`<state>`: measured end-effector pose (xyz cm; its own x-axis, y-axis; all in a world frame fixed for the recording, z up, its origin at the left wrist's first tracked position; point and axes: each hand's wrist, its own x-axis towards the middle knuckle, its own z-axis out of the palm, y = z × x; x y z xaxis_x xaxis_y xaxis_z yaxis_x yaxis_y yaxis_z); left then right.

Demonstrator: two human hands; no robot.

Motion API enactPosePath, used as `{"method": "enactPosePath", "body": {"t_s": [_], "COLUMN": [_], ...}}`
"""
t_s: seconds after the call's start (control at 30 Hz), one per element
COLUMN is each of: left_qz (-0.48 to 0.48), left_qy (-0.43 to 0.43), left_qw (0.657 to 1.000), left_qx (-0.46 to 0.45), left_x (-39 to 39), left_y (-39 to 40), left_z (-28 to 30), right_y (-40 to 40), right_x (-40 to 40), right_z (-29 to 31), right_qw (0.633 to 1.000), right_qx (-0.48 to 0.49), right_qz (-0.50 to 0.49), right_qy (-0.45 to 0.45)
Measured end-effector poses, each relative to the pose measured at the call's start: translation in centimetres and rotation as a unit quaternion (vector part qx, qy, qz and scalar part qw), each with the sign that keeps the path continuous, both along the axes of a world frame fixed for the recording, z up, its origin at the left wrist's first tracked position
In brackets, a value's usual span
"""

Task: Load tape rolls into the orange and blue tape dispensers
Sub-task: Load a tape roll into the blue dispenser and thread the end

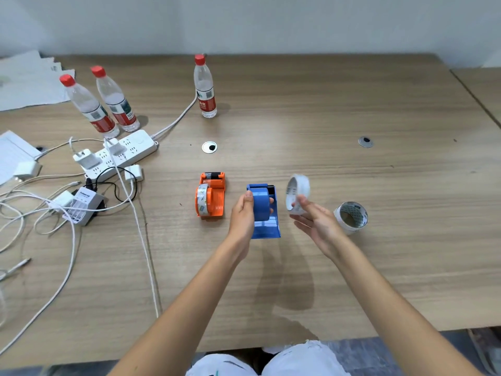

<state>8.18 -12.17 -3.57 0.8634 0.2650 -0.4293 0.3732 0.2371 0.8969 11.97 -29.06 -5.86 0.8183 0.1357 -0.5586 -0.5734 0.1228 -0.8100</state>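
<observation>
The orange tape dispenser [212, 195] lies on the wooden table [352, 109] with a clear tape roll [202, 199] seated on its left side. Just right of it stands the blue tape dispenser [264, 213]; my left hand [242, 217] grips its round hub from the left. My right hand [315, 222] holds a clear tape roll [297, 192] upright by its lower edge, in the air just right of the blue dispenser. Another tape roll [352, 217] with a printed core lies on the table beyond my right hand.
Three water bottles [205, 88] with red caps stand at the back. A white power strip [122, 153], chargers, a battery charger [84, 204] and tangled cables cover the left side. Papers [27, 80] lie at the far left. Two cable grommets [209, 147] sit mid-table.
</observation>
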Motion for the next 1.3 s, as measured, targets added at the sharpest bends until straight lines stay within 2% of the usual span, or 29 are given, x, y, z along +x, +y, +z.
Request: {"method": "enactPosePath", "body": {"t_s": [0.07,0.23,0.63,0.8,0.93,1.03,1.1,1.17,1.3], "left_qz": [0.004,0.010,-0.045,-0.067,-0.076,-0.052,-0.052,-0.064,-0.070], "left_qy": [0.000,0.002,-0.013,-0.004,-0.018,-0.026,-0.027,-0.031,-0.034], "left_qw": [1.000,1.000,0.999,0.998,0.997,0.998,0.998,0.997,0.997], "left_qx": [-0.002,0.001,0.005,-0.007,-0.008,-0.027,-0.033,-0.027,-0.016], "left_x": [0.2,0.5,0.6,1.1,1.4,1.8,2.0,2.2,2.0], "left_y": [-0.2,-0.1,-0.7,-0.7,-0.3,-0.1,0.0,0.2,0.4], "left_z": [0.5,0.8,0.6,1.1,1.6,1.9,2.1,2.1,2.1], "right_y": [1.1,2.8,3.7,4.1,4.3,4.6,4.7,4.5,4.0], "right_x": [-0.6,-1.7,-2.0,-1.4,-0.9,-0.5,-0.5,-0.4,0.7], "right_z": [1.1,1.7,1.8,2.5,3.0,2.1,1.3,1.1,1.7], "right_qw": [0.999,0.994,0.988,0.976,0.975,0.965,0.951,0.920,0.782], "right_qx": [-0.009,-0.042,-0.073,-0.072,-0.050,-0.108,-0.168,-0.226,-0.373], "right_qz": [0.042,0.078,0.103,0.165,0.163,0.164,0.161,0.160,0.235], "right_qy": [-0.019,-0.063,-0.087,-0.122,-0.141,-0.173,-0.205,-0.275,-0.442]}}
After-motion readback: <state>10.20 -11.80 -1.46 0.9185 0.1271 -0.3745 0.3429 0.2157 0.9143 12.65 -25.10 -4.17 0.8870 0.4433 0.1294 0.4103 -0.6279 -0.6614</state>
